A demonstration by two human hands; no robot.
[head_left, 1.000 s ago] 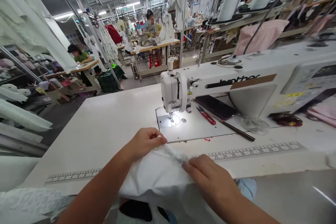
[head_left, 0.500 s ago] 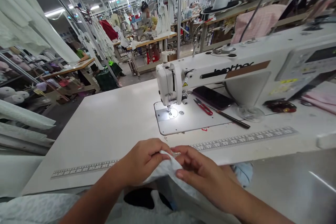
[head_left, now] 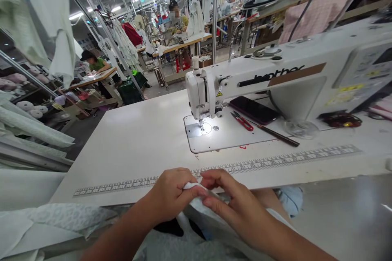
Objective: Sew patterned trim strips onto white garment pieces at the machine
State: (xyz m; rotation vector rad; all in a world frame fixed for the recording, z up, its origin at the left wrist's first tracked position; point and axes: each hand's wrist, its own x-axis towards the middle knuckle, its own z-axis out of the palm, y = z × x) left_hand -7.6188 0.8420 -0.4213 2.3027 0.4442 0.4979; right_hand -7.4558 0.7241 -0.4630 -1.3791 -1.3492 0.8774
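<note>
- White table [head_left: 141,138]
- Sewing machine [head_left: 306,94] across its right
- White cloth [head_left: 198,204] at table's front edge
- Left hand [head_left: 173,191], fingers clamped on cloth
- Right hand [head_left: 237,202], thumb and forefinger apart; grip unclear
- Phone [head_left: 255,109] under machine's arm
- Red snips [head_left: 244,122] beside phone

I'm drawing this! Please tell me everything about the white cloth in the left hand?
The cloth is whitish and looks thin and soft. A bunched edge is pinched in the left hand, thumb on top; the right hand curves beside it, seemingly touching. Loose folds hang in front of the table. Its full shape is hidden.
</note>
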